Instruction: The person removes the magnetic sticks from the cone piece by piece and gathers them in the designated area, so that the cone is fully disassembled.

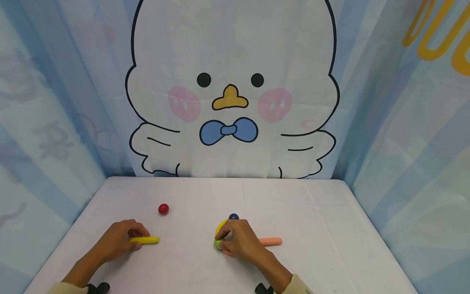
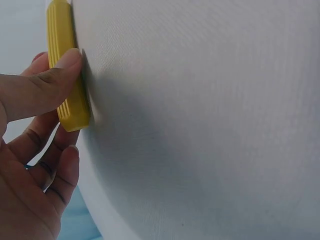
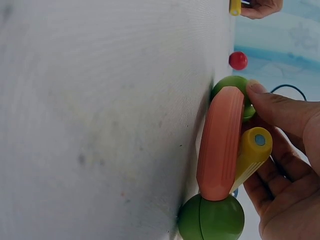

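Observation:
My left hand [image 1: 119, 240] pinches a ridged yellow stick [image 1: 149, 240] between thumb and fingers, low over the white table. Toward the middle, my right hand [image 1: 241, 241] holds a light green ball [image 1: 218, 244] with its thumb and fingers. In the right wrist view, a salmon-orange stick [image 3: 220, 145] runs from that ball to a darker green ball [image 3: 215, 220]. Beside it lies another yellow stick [image 3: 254, 150], its silver end facing the camera. A blue ball [image 1: 233, 216] shows just behind the right hand, which hides much of this group in the head view.
A red ball [image 1: 163, 209] sits on the white table [image 1: 312, 212], behind and to the right of the left hand. An orange stick [image 1: 272, 241] extends to the right from behind the right hand. Printed cloth walls [image 1: 231, 49] enclose the table's back and sides.

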`<state>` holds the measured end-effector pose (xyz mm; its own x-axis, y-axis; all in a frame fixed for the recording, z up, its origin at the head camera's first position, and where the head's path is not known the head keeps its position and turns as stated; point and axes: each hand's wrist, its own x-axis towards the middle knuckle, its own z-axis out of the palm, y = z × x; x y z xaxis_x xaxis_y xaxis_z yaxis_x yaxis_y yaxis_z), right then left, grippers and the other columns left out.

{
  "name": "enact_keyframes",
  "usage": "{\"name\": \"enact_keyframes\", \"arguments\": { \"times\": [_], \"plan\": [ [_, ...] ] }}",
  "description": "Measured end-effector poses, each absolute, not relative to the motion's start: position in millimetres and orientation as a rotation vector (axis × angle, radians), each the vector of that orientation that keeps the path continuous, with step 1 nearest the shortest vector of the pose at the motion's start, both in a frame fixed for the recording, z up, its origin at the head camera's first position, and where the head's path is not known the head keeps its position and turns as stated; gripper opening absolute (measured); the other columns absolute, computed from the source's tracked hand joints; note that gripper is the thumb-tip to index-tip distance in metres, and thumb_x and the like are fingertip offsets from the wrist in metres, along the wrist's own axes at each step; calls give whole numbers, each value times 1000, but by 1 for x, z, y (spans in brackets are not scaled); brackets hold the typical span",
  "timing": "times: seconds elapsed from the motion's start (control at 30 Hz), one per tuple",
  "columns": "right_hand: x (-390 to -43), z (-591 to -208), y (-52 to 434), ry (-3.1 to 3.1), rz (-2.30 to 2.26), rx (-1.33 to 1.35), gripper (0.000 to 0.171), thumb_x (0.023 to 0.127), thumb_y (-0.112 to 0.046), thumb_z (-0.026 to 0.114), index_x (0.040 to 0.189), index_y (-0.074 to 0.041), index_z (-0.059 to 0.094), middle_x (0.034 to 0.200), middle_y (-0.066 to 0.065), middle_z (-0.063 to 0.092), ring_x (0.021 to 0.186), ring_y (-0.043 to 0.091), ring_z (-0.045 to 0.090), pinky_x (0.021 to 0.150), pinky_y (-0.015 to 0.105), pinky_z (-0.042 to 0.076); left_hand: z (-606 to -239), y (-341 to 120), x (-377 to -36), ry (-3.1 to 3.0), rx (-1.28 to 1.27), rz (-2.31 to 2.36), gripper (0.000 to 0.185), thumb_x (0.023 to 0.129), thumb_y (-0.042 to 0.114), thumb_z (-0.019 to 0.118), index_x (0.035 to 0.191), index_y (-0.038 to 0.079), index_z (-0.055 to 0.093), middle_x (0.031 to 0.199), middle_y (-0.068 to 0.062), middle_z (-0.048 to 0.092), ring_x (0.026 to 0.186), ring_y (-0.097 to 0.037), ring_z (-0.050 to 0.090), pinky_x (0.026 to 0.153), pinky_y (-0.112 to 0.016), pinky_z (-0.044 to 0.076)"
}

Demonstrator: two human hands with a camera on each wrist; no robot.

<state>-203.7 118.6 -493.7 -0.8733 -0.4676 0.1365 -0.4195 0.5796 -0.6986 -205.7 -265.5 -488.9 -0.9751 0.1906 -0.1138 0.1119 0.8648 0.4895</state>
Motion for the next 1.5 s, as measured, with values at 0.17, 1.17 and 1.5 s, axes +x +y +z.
{"name": "enact_keyframes", "arguments": {
  "times": [0.17,1.17,1.5],
  "plan": [
    [-204,-493,117,2734,-1172,-760,20,81,-3,91,91,-18,83,93,-13,76,93,-1,68,88,25,58,-489,-264,-208,2883,225,716,29,81,2,89,102,17,76,93,5,70,86,-14,58,84,-35,57],
    [-233,-476,154,2780,-1381,-499,23,93,-13,83,116,-14,81,110,1,80,110,21,70,100,51,57,-460,-136,-191,2935,519,1003,31,84,25,92,109,29,75,106,8,75,98,-17,63,90,-43,60],
    [-248,-488,160,2787,-1335,-419,19,95,-10,80,113,-16,82,111,-2,80,111,23,72,102,50,58,-475,-87,-194,2841,732,1105,35,85,30,92,113,25,73,111,9,73,102,-18,64,87,-31,56]
  ]
}}
